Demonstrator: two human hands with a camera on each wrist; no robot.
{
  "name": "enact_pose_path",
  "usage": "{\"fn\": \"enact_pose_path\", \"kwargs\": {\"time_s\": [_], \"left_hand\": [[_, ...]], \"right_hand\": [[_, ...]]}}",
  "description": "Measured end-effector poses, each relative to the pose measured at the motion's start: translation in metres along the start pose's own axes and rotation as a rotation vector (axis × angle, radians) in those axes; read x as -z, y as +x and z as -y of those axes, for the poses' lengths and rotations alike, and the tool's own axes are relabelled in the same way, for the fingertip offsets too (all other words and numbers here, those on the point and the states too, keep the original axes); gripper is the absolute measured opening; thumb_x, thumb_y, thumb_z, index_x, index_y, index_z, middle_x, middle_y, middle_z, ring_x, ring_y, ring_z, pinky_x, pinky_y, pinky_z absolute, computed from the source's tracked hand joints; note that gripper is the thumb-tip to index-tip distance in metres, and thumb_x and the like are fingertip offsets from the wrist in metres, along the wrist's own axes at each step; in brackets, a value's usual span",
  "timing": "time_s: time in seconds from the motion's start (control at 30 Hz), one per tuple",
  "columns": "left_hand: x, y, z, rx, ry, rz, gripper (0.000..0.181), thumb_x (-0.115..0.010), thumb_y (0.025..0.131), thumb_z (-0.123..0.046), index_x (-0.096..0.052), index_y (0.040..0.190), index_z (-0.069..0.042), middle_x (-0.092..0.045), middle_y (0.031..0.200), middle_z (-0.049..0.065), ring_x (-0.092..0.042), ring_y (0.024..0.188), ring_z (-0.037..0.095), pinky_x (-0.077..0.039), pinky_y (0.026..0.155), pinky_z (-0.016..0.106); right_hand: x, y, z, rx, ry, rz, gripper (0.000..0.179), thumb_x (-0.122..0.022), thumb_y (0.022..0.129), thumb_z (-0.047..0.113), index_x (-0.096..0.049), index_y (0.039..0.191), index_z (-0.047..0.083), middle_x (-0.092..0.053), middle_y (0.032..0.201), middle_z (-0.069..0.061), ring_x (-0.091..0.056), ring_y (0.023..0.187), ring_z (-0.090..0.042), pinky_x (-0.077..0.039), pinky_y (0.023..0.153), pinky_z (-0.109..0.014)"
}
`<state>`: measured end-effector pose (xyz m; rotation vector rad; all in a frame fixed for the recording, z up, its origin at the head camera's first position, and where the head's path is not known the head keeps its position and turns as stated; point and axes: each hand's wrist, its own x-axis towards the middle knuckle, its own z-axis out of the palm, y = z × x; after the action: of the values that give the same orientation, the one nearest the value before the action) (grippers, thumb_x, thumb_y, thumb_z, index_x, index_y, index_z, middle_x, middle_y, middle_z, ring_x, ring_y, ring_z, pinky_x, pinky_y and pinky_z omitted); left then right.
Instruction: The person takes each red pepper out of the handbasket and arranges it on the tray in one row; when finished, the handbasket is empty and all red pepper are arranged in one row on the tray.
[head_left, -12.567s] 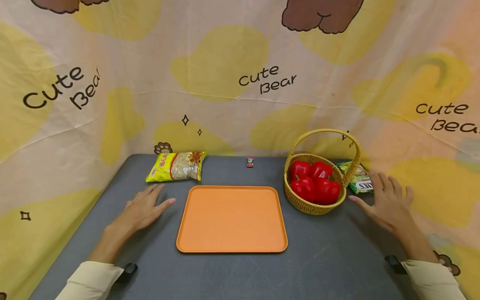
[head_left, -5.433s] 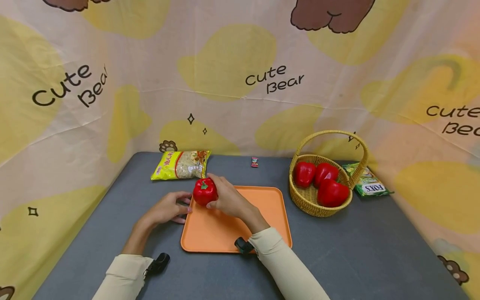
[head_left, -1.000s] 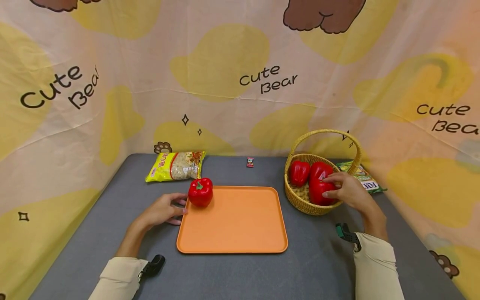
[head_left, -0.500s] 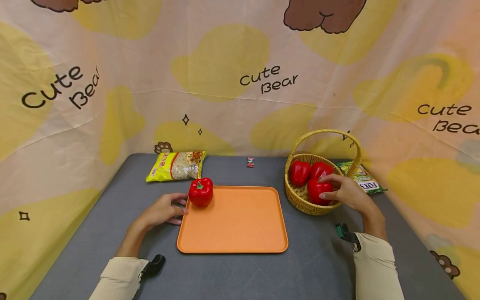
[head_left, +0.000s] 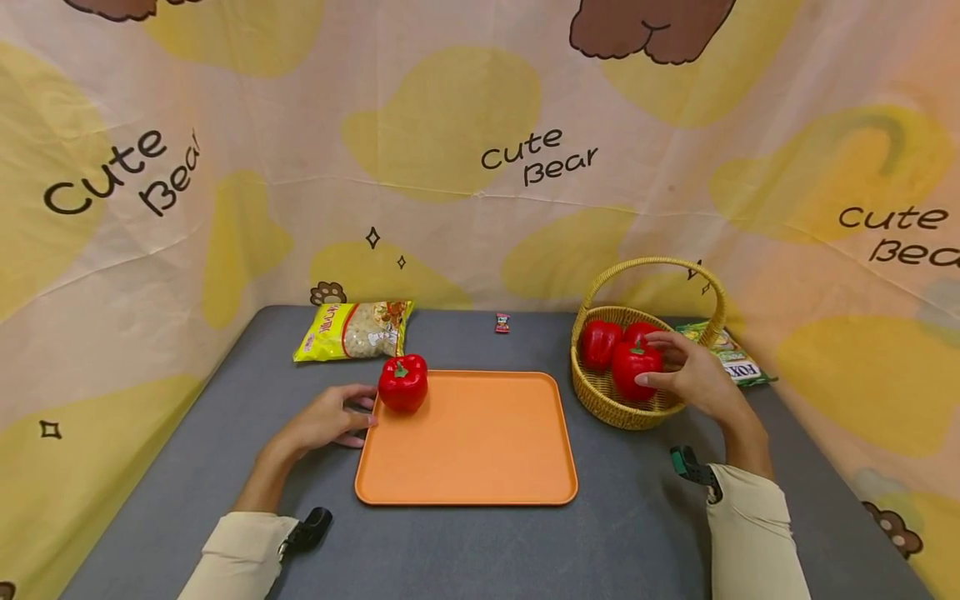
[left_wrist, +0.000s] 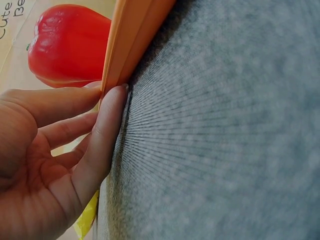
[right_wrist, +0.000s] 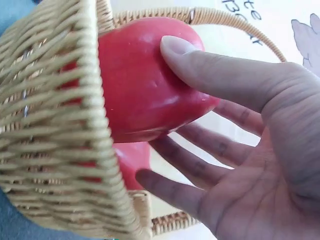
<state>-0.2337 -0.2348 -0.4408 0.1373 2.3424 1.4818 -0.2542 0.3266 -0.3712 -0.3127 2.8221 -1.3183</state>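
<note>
My right hand (head_left: 699,377) grips a red bell pepper (head_left: 634,371) inside the wicker basket (head_left: 617,414); its green stem points up in the head view. In the right wrist view the thumb (right_wrist: 215,70) presses on this pepper (right_wrist: 145,80), which rises above the basket's rim. Two more red peppers, one of them this pepper (head_left: 599,346), lie behind it. My left hand (head_left: 318,423) holds the left edge of the orange tray (head_left: 472,450), finger and thumb at its rim (left_wrist: 120,55). On the tray's far left corner stands another red bell pepper (head_left: 402,384), apart from the hand.
A yellow food bag (head_left: 354,331) lies behind the tray at left. Farther back is a small wrapped candy (head_left: 502,322). A green packet (head_left: 738,362) lies right of the basket, partly behind my right hand. The basket's tall handle (head_left: 652,261) arches over the peppers.
Since the first frame, one pepper has moved from basket to tray. Over the last second, my right hand has tilted the front pepper stem-up and raised it slightly. The left hand stays put.
</note>
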Motion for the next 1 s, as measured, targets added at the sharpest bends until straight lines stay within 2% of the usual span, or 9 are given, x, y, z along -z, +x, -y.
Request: {"fn": "enact_pose_path", "kwargs": {"time_s": [0.2,0.37,0.5,0.73,1.0], "left_hand": [[-0.001,-0.001,-0.001,-0.010,-0.016,0.001,0.065,-0.070,0.099,-0.009,-0.042,0.154,0.011,-0.055,0.138,0.028,-0.069,0.099,0.023,-0.067,0.078,0.040],[-0.002,-0.001,-0.002,-0.013,-0.016,0.005,0.065,-0.070,0.099,-0.009,-0.042,0.154,0.012,-0.056,0.138,0.028,-0.069,0.099,0.023,-0.067,0.078,0.040],[-0.001,-0.001,-0.002,-0.015,-0.013,0.005,0.065,-0.070,0.100,-0.009,-0.042,0.154,0.012,-0.056,0.138,0.028,-0.069,0.099,0.023,-0.067,0.078,0.040],[-0.001,0.000,0.000,-0.014,-0.013,0.004,0.064,-0.070,0.100,-0.008,-0.042,0.154,0.012,-0.056,0.137,0.028,-0.069,0.099,0.023,-0.067,0.077,0.040],[-0.001,-0.001,0.000,-0.008,-0.019,0.006,0.064,-0.069,0.100,-0.008,-0.041,0.154,0.012,-0.056,0.138,0.028,-0.069,0.099,0.023,-0.067,0.078,0.040]], "right_hand": [[-0.001,0.002,0.013,0.014,-0.058,-0.022,0.083,-0.083,0.094,0.031,-0.042,0.162,0.008,-0.056,0.148,-0.027,-0.060,0.127,-0.044,-0.057,0.085,-0.021],[-0.006,0.001,0.024,0.035,-0.100,-0.049,0.082,-0.083,0.093,0.033,-0.044,0.161,0.007,-0.042,0.160,-0.025,-0.055,0.131,-0.048,-0.058,0.097,-0.045],[-0.011,0.002,0.033,0.070,-0.125,-0.059,0.082,-0.084,0.092,0.028,-0.044,0.160,0.005,-0.042,0.157,-0.025,-0.052,0.131,-0.047,-0.054,0.102,-0.059],[-0.025,0.003,0.047,0.142,-0.138,-0.066,0.077,-0.086,0.090,0.027,-0.051,0.155,0.003,-0.047,0.150,-0.020,-0.050,0.130,-0.044,-0.053,0.103,-0.063],[-0.048,0.010,0.061,0.174,-0.046,-0.013,0.075,-0.089,0.088,0.022,-0.053,0.151,0.005,-0.050,0.145,-0.019,-0.055,0.130,-0.043,-0.055,0.106,-0.062]]}}
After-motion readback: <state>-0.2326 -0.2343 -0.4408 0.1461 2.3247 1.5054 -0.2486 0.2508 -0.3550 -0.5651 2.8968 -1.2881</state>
